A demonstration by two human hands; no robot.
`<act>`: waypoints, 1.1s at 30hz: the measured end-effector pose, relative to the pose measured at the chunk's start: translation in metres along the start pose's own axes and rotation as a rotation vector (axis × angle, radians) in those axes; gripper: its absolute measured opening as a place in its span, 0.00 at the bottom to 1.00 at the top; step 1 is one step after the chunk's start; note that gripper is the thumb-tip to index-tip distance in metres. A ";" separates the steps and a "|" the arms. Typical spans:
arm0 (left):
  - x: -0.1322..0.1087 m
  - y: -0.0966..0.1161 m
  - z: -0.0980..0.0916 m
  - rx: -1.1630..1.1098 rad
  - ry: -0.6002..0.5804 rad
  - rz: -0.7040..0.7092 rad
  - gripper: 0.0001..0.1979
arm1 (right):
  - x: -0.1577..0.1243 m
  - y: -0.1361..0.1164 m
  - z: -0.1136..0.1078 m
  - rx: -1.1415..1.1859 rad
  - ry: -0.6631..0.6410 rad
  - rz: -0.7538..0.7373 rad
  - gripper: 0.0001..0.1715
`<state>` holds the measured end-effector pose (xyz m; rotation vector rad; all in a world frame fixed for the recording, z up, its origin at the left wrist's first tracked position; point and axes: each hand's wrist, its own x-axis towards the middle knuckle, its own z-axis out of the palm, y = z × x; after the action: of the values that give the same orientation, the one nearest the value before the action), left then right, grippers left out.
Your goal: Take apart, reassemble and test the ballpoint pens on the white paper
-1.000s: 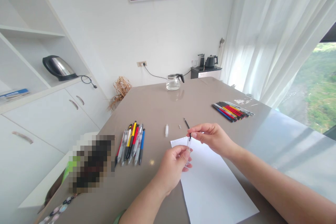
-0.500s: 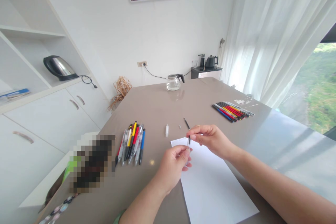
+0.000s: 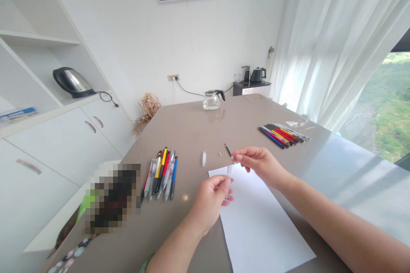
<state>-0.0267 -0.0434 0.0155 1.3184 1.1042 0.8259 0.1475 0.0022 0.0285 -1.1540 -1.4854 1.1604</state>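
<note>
Compared with half a second ago, the right hand (image 3: 260, 163) has lifted toward 12 o'clock. The hands are now apart, and the dark tip between them has gone from sight. The left hand (image 3: 209, 198) is clamped on a clear barrel (image 3: 229, 172), a thin glossy plastic tube held upright over the top edge of the flat white paper sheet (image 3: 265, 226). The right fingertips are pinched together just beside a slim black rod (image 3: 227, 149) on the smooth beige worktop (image 3: 192, 128). I cannot tell what they pinch.
</note>
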 end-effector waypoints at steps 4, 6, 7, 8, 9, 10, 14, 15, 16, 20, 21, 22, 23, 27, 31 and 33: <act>0.003 -0.001 -0.003 -0.053 0.066 0.003 0.19 | 0.016 0.010 -0.010 -0.357 0.129 0.076 0.16; 0.004 0.000 -0.005 -0.083 0.106 0.001 0.19 | 0.028 0.013 -0.013 -0.621 0.102 0.121 0.15; 0.004 0.000 -0.006 -0.099 0.120 -0.002 0.19 | 0.036 0.014 -0.014 -0.724 0.074 0.139 0.14; 0.005 0.000 -0.007 -0.114 0.130 -0.004 0.19 | 0.043 0.015 -0.013 -0.799 0.045 0.154 0.13; 0.005 0.001 -0.007 -0.127 0.136 -0.006 0.19 | 0.051 0.016 -0.012 -0.846 0.025 0.166 0.12; 0.005 0.001 -0.008 -0.138 0.138 -0.006 0.19 | 0.060 0.017 -0.010 -0.874 0.013 0.175 0.11; 0.005 -0.001 -0.009 -0.158 0.129 0.008 0.19 | 0.087 0.021 0.003 -0.966 -0.016 0.213 0.09; 0.005 -0.001 -0.009 -0.160 0.127 0.009 0.19 | 0.092 0.022 0.006 -0.983 -0.023 0.224 0.09; 0.005 -0.002 -0.009 -0.160 0.126 0.009 0.19 | 0.095 0.022 0.009 -0.995 -0.031 0.236 0.10; 0.006 -0.003 -0.010 -0.162 0.127 0.007 0.19 | 0.100 0.023 0.015 -0.997 -0.037 0.288 0.09; 0.006 -0.003 -0.010 -0.163 0.126 0.007 0.19 | 0.100 0.023 0.015 -0.984 -0.035 0.298 0.08; 0.006 -0.003 -0.010 -0.164 0.123 0.008 0.19 | 0.100 0.023 0.015 -0.964 -0.032 0.305 0.07; 0.006 -0.003 -0.010 -0.162 0.121 0.007 0.19 | 0.100 0.023 0.013 -0.937 -0.030 0.308 0.06; 0.007 -0.002 -0.009 -0.138 0.119 0.008 0.18 | 0.094 0.018 0.003 -0.761 0.018 0.248 0.04; 0.007 -0.003 -0.008 -0.055 0.128 0.024 0.19 | 0.069 -0.001 -0.003 -0.515 0.117 0.079 0.10; 0.007 -0.002 -0.008 -0.008 0.131 0.036 0.19 | 0.049 -0.011 -0.002 -0.211 0.122 -0.058 0.10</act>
<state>-0.0321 -0.0350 0.0128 1.2955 1.1806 0.9536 0.1399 0.0494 0.0450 -1.2915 -1.5637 0.8938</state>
